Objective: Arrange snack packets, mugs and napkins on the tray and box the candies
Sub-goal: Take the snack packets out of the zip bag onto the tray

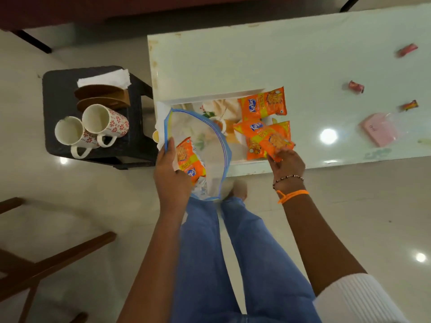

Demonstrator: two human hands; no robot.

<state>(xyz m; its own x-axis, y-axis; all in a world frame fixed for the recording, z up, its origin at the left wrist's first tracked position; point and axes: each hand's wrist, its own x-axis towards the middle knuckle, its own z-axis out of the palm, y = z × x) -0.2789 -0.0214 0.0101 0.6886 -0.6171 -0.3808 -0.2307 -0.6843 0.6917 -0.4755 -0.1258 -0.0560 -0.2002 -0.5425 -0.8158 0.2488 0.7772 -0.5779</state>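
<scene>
Three orange snack packets are in view near the tabletop's (303, 54) near edge. One packet (263, 104) lies flat at the far right of the tray (198, 99), a second (256, 136) lies nearer you and overlaps its lower edge, and your right hand (288, 163) pinches the near corner of a third packet (276, 142) resting on top of the second; that grip is closed on the wrapper. Your left hand (171, 176) holds the rim of a clear zip bag (210, 148) with a blue seal, thumb over the edge, keeping its mouth wide open above the tray's left part. A fourth packet (190, 160) sits inside the bag beside your palm. To the left, a dark stool (56, 89) carries two white mugs (93, 128) with red flower prints, touching each other, and a wooden holder with white napkins (105, 78). Three wrapped candies (356, 86) lie well apart on the right of the tabletop, near a pink box (379, 130).
</scene>
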